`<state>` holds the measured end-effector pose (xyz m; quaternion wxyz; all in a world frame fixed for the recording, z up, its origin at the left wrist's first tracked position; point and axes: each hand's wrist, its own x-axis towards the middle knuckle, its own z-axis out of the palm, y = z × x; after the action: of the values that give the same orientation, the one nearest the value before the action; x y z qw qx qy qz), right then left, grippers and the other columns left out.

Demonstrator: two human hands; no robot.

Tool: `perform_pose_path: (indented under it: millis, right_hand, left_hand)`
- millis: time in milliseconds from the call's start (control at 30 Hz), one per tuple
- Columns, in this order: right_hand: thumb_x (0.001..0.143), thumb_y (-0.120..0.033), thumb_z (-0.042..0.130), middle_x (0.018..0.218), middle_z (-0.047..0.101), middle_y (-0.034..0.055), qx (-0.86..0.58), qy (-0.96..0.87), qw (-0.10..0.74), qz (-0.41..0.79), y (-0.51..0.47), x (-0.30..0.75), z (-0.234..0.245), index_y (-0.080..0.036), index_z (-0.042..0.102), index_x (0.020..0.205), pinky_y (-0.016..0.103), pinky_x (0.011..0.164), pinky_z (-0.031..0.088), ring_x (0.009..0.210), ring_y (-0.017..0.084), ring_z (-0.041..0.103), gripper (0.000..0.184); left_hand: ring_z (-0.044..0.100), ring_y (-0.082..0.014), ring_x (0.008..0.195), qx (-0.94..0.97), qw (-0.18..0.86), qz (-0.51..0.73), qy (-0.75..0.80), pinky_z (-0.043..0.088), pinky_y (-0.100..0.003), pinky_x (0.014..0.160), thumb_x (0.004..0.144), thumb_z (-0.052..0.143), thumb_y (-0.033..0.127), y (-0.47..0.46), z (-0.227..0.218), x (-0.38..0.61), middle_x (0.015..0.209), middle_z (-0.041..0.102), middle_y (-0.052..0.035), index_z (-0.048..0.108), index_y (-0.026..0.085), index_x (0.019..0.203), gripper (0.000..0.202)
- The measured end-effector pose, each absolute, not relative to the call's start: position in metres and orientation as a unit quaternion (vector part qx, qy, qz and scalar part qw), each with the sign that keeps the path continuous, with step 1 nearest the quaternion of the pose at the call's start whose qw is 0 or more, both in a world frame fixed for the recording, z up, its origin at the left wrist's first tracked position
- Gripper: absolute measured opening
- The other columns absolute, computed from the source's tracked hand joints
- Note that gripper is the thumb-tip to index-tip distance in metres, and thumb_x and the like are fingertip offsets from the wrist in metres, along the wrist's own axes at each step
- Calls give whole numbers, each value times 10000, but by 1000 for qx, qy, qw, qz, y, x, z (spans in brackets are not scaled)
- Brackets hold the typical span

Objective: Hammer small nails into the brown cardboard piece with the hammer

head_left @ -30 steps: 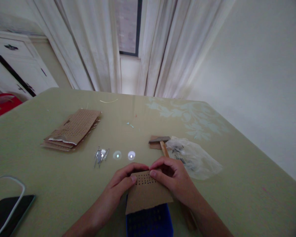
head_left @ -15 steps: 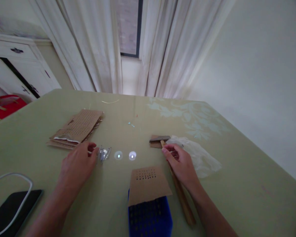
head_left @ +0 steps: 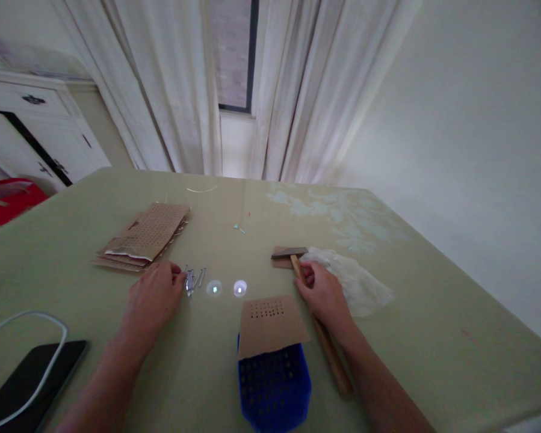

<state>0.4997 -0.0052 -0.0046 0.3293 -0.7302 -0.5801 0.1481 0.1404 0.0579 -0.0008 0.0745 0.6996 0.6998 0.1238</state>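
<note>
My left hand (head_left: pixel 157 296) is closed, with thumb and forefinger pinched at the left edge of a small group of nails (head_left: pixel 191 281). One nail shows right at the fingertips, and the fingers partly hide it. My right hand (head_left: pixel 324 293) is closed round the wooden handle of a hammer (head_left: pixel 328 349), just below its head. The hammer head rests over a small piece of cardboard (head_left: pixel 281 262). Between my arms, a punched cardboard piece (head_left: pixel 272 334) lies over the far part of a blue perforated plastic basket (head_left: pixel 275 391).
Several punched cardboard sheets (head_left: pixel 148 234) lie stacked beyond my left hand. A crumpled clear plastic bag (head_left: pixel 355 279) is beside the hammer. At the near left lie a black tablet-like device (head_left: pixel 40 373) and a white cable (head_left: pixel 49 370). A small pale-blue piece (head_left: pixel 239 228) lies farther back.
My left hand has moved slightly right, closer against the nails. The fingers of my right hand have closed more round the hammer handle. The view has shifted a little.
</note>
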Motion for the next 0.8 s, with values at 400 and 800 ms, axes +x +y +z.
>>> perform_pose_path:
  millis: [400,800]
  right_hand:
    - [787,-377,766,894,831,95,-678,-529,443,254,-9,500,11,-176,847,1076,392,743,603,757,255,743,361]
    - [806,-499,869,909,775,75,-550,-450,533,459,-15,497,24,-190,836,1087,305,575,508,656,167,606,419]
  left_hand:
    - [717,-359,1068,701,81,238,668,566,-481,955,1065,397,317,50,15,157,1100,740,-166,686,158,1214,361]
    - [676,-181,838,687,474,421,355,527,-274,778,1067,662,341,-7,32,215,870,724,-2,757,259,936,182]
